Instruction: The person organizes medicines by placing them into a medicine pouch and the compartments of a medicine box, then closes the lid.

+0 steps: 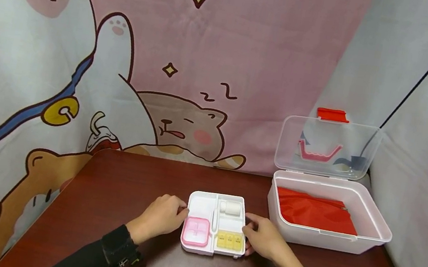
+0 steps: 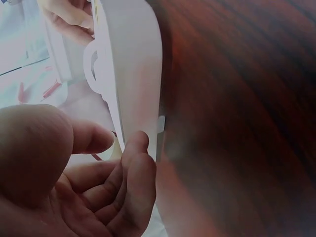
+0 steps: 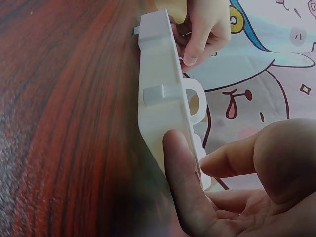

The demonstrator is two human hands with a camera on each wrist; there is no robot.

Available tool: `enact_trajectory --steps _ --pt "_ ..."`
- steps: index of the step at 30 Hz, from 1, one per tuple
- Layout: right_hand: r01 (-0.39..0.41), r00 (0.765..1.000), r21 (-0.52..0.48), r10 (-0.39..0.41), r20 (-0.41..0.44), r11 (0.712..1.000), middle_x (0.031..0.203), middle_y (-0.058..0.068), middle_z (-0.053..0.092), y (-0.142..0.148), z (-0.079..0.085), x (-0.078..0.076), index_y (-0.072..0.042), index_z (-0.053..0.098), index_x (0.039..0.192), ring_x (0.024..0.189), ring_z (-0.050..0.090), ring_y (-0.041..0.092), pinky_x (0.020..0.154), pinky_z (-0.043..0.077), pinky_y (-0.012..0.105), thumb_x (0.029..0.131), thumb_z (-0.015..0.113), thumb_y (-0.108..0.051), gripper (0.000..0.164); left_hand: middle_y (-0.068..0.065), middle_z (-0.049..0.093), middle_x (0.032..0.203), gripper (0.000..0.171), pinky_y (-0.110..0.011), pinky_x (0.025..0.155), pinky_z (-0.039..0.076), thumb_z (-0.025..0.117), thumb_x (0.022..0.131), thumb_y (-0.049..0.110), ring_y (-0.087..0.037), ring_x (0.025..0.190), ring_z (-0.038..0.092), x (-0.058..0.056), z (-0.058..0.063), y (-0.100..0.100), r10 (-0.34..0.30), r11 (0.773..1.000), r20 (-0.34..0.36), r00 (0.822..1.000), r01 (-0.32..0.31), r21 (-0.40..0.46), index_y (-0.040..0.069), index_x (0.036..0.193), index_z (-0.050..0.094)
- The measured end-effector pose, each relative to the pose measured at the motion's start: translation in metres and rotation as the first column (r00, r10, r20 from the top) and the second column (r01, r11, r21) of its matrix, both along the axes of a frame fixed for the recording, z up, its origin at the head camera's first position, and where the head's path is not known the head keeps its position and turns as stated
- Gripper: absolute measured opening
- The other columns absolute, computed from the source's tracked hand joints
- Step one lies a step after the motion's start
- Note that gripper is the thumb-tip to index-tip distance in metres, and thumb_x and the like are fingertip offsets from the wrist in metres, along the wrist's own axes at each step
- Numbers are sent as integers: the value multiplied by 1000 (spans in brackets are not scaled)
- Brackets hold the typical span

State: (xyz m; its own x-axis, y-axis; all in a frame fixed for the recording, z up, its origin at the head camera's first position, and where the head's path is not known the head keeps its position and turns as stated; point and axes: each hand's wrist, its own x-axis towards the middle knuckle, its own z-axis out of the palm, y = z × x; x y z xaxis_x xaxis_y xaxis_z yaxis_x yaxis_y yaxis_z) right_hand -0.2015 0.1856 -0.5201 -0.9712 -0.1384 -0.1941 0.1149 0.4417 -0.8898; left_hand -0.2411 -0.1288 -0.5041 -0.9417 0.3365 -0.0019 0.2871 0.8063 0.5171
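Note:
A white pill case (image 1: 201, 202) lies open-topped on the table, its compartments facing up. Inside sit a pink four-part pill box (image 1: 196, 232) at front left, a yellow lettered pill box (image 1: 229, 241) at front right and a small white cylinder (image 1: 232, 208) at back right. An upright white loop (image 3: 198, 101) stands up from its middle. My left hand (image 1: 162, 219) grips the case's left edge, fingertips against the side wall and thumb near the rim. On the opposite side my right hand (image 1: 266, 240) pinches the right edge between thumb and fingers.
To the right stands a white plastic bin (image 1: 331, 240) holding a red zippered pouch (image 1: 315, 210). Its clear lid (image 1: 352, 136) is raised, with a red latch (image 1: 332, 115) on top. The brown table (image 1: 140, 173) meets a printed cloth (image 1: 270, 68) behind.

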Motion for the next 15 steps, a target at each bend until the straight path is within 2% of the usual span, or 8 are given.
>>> enact_trajectory --steps 8,11,15 --pt "15 1000 20 -15 -23 1000 94 11 63 0 -3 0 13 54 153 55 67 19 55 63 42 101 64 -3 55 5 49 62 28 -28 53 42 71 106 22 -14 54 50 1 -3 3 3 1000 58 998 -4 20 5 123 83" --pt "12 999 23 -12 -32 1000 93 11 64 0 -4 0 13 55 152 55 67 19 55 63 41 100 64 -2 54 4 49 61 24 -28 52 41 71 106 21 -14 54 50 0 -3 5 13 999 69 998 -15 33 6 117 85" --pt "-2 999 24 3 -47 1000 92 10 64 0 -5 -1 13 56 150 55 66 18 55 63 41 100 64 -1 53 4 47 60 17 -27 51 39 72 105 19 -13 53 50 -1 -2 7 19 999 73 997 -23 46 9 98 83"
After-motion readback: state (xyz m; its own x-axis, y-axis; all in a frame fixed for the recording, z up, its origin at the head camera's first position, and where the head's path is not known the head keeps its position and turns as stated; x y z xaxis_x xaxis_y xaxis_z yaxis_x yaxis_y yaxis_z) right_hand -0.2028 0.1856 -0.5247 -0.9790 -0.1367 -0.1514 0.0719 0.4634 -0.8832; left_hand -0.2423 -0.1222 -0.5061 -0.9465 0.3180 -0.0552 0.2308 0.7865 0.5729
